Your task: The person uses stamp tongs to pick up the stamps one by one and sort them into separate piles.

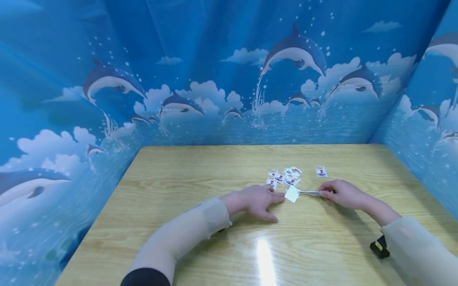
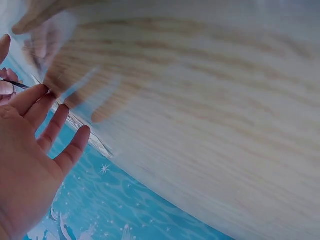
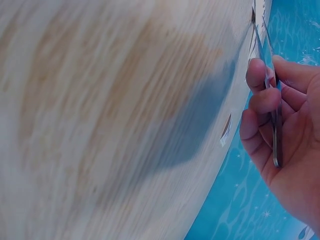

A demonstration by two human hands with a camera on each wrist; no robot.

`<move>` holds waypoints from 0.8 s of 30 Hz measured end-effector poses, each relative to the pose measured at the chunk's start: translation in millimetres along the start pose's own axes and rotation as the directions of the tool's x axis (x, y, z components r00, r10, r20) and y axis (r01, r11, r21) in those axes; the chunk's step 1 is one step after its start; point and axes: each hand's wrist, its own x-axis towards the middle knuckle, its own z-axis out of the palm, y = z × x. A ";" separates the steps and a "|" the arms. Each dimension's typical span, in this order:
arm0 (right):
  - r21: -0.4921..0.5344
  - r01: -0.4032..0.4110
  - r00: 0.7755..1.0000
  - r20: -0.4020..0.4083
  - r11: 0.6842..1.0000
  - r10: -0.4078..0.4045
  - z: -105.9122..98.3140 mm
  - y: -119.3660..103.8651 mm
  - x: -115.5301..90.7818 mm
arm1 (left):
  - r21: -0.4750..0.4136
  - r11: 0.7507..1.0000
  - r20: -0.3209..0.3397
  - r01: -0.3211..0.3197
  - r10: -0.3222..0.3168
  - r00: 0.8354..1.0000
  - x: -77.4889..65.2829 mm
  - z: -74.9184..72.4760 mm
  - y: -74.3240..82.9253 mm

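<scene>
My right hand (image 1: 342, 194) grips a pair of metal tweezers (image 3: 276, 125) between thumb and fingers. In the head view the tips of the tweezers (image 1: 308, 192) reach the right edge of a small blank white piece (image 1: 292, 194), which looks like paper or a sticker. From the other side my left hand (image 1: 255, 200) lies low over the table, its fingers stretched out and fingertips at the white piece's left edge. Whether they press on it cannot be told. In the left wrist view the left hand's fingers (image 2: 75, 147) are spread and fairly straight.
Several small printed picture cards (image 1: 280, 177) lie in an overlapping cluster just beyond the white piece. One more picture card (image 1: 321, 171) lies apart to the right. The wooden table (image 1: 179, 171) meets a blue dolphin-print curtain (image 1: 214, 79) at its back and sides.
</scene>
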 end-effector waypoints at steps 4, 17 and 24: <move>0.006 0.008 1.000 -0.003 1.000 -0.008 1.7 -1.3 0.7 | 0.021 1.000 0.005 -0.006 0.006 1.000 -1.0 -0.5 1.9; 0.000 -0.020 1.000 0.005 1.000 0.020 2.7 0.5 2.5 | 0.034 0.999 -0.007 -0.006 0.007 1.000 -2.4 1.9 2.8; 0.007 -0.042 0.999 -0.001 0.999 0.042 3.1 -0.3 3.0 | 0.033 0.999 0.019 0.009 -0.010 1.000 -1.2 -0.3 3.9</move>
